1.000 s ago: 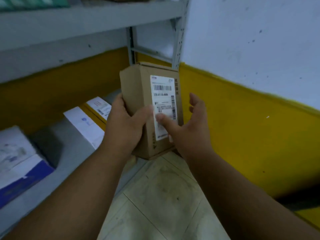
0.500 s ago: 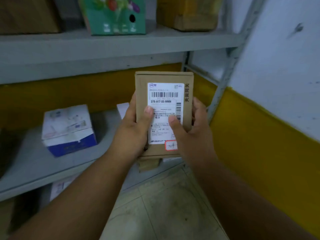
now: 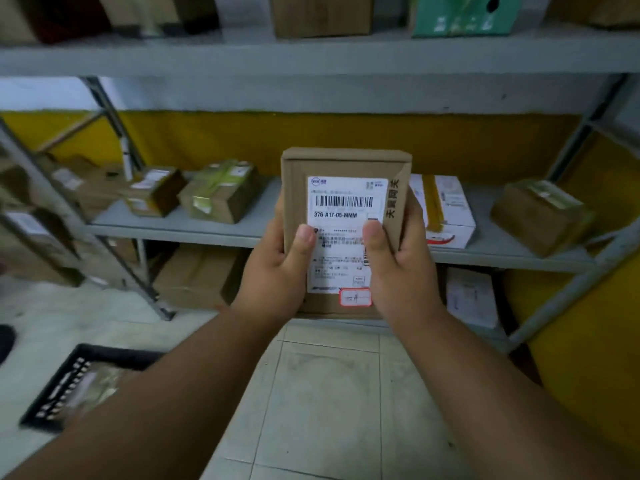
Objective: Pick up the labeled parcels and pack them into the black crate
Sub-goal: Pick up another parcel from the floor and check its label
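Note:
I hold a flat brown cardboard parcel (image 3: 343, 164) upright in front of me, its white barcode label facing me. My left hand (image 3: 277, 275) grips its left edge with the thumb on the label. On the right edge sits my right hand (image 3: 401, 268), thumb also pressed on the label. The black crate (image 3: 65, 386) stands on the floor at the lower left, partly behind my left forearm, with a wrapped parcel inside it.
A grey metal rack (image 3: 311, 60) fills the view ahead. Its middle shelf carries taped brown parcels (image 3: 218, 195), a white box (image 3: 446, 209) and another brown parcel (image 3: 540, 213). More boxes sit on the shelves above and below. Pale floor tiles (image 3: 329, 393) lie under my arms.
The view has swung left, away from the yellow wall corner, so the full rack and the black crate now show. Both hands keep hold of the parcel, now squarely facing me.

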